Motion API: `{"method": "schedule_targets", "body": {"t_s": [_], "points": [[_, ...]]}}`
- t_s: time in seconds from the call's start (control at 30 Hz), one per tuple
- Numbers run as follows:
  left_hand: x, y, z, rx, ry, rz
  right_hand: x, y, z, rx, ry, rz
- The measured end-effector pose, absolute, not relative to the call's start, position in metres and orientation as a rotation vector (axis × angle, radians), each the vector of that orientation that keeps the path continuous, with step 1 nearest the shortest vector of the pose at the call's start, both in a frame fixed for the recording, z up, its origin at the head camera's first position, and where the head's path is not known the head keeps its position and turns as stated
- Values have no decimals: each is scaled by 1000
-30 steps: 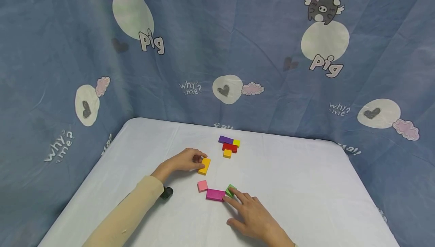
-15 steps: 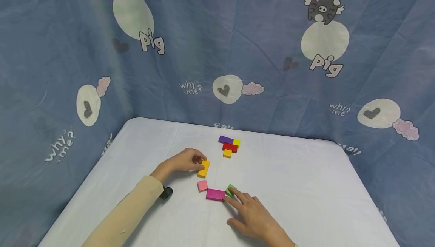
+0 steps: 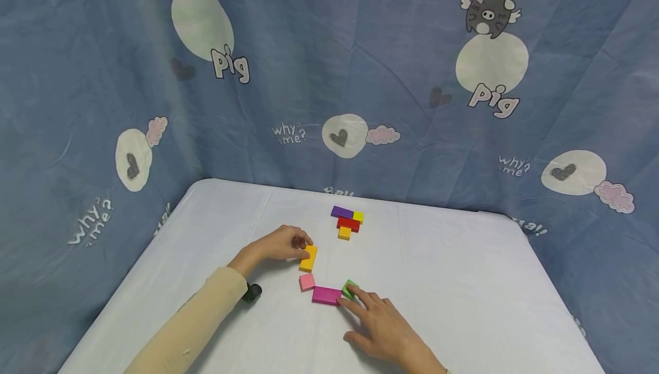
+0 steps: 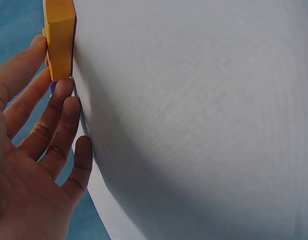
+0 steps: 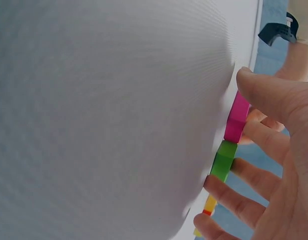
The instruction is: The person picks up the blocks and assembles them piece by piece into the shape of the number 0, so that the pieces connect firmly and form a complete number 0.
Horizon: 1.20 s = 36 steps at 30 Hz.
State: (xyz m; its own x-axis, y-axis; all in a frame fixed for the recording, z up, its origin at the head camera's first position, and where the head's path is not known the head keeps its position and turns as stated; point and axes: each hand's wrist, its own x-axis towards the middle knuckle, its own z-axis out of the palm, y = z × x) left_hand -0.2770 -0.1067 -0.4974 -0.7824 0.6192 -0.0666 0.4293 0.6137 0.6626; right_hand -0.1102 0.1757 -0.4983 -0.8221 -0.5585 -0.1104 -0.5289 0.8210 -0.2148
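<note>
In the head view my left hand [image 3: 280, 243] holds an orange rectangular block [image 3: 309, 259] on the white table, thumb on its top and fingers at its far end. The left wrist view shows the orange block [image 4: 60, 42] against the thumb and fingertips. Just nearer me lies a pink square block [image 3: 306, 282], its corner at a magenta rectangular block [image 3: 326, 295]. At the magenta block's right end is a small green block [image 3: 349, 289]. My right hand [image 3: 383, 328] has spread fingers, the index at the magenta block's end and another fingertip on the green block [image 5: 224, 160].
Farther back lie a purple block [image 3: 342, 212], a yellow block [image 3: 358, 217], a red block [image 3: 348, 224] and a small orange-yellow block [image 3: 344, 233], grouped together. A dark device [image 3: 252, 292] is at my left wrist. A blue printed curtain [image 3: 401, 76] surrounds the white table [image 3: 463, 282].
The orange block has slid a little toward me, closer to the pink block, with the left fingers on it. The right hand and the other blocks stay in place.
</note>
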Motion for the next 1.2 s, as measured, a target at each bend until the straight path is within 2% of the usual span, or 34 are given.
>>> {"method": "schedule_targets", "body": {"t_s": [1.2], "points": [[-276, -105, -499, 879, 2532, 920, -111, 175, -499, -828, 2823, -255]]}}
